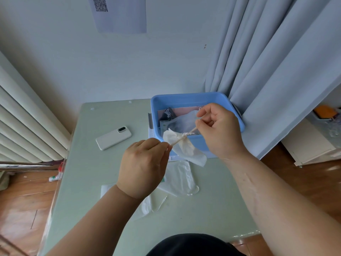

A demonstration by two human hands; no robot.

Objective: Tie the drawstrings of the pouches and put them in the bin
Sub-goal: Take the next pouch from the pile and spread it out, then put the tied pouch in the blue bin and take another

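A small cream cloth pouch [186,146] hangs in the air above the table, just in front of the blue bin [191,99]. Its drawstring [181,138] is stretched taut, with a knot at the pouch's neck. My left hand [143,167] pinches one end of the string at the lower left. My right hand [219,130] pinches the other end at the upper right, over the bin. Inside the bin lie several pouches [177,119], one dark with a print, one pink, one sheer white.
A white phone [113,138] lies on the pale green table [88,182] to the left. Sheer white pouches [181,179] lie on the table under my hands. A radiator stands at the left, grey curtains [276,71] at the right behind the bin.
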